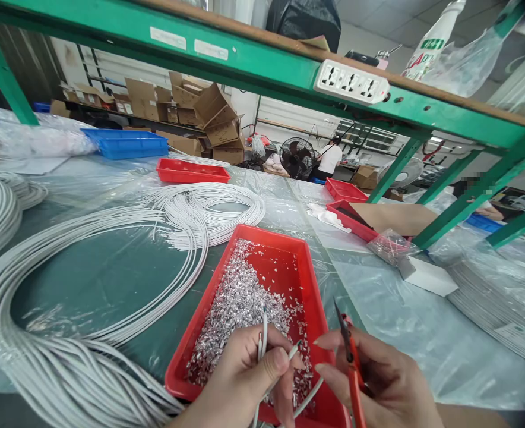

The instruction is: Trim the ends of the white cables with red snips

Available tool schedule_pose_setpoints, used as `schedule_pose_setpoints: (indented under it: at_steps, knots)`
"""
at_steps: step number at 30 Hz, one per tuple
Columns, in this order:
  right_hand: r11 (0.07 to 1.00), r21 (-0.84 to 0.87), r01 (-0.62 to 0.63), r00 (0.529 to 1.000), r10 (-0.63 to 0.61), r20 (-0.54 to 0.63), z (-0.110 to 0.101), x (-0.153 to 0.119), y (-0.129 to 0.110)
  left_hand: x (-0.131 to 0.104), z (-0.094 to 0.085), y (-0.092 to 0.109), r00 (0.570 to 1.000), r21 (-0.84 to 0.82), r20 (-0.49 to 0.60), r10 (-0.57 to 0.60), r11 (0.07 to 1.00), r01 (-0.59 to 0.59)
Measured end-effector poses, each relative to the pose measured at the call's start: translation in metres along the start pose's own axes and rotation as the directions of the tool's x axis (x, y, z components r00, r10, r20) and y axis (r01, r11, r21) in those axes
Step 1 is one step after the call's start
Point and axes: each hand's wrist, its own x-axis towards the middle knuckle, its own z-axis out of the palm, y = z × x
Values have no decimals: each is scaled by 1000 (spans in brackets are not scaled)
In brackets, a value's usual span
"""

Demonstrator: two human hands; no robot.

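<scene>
Over the near part of a red tray, my left hand pinches several white cables between thumb and fingers. Small dark or greenish tips show at some cable ends. My right hand is closed around red-handled scissors, whose dark pointed blade slants up and away. The right thumb and index tip are close to a cable but do not visibly touch it. A heap of small shiny silver pieces fills the tray's left side, with loose bits scattered to the right.
Large coils of white cable lie left of the tray on a plastic-covered table. Behind are another red tray and a blue tray. A green shelf frame with a power strip crosses above. A person sits far back.
</scene>
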Motion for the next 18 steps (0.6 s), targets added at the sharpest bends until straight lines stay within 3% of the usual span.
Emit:
schedule_pose_setpoints:
  at_steps: [3, 7, 11, 18]
  knots:
    - [997, 31, 73, 988, -68, -137, 18, 0, 9, -5, 10, 4, 988, 90, -154, 22, 996, -8]
    - [984, 39, 174, 965, -163, -203, 30, 0, 24, -7, 13, 4, 973, 190, -217, 76, 981, -34]
    - [979, 41, 201, 962, -189, -197, 30, 1, 28, -7, 13, 1, 964, 239, -234, 123, 969, -66]
    - [982, 73, 172, 972, -157, -177, 28, 1, 11, -9, 8, 0, 952, 431, -180, 246, 890, -149]
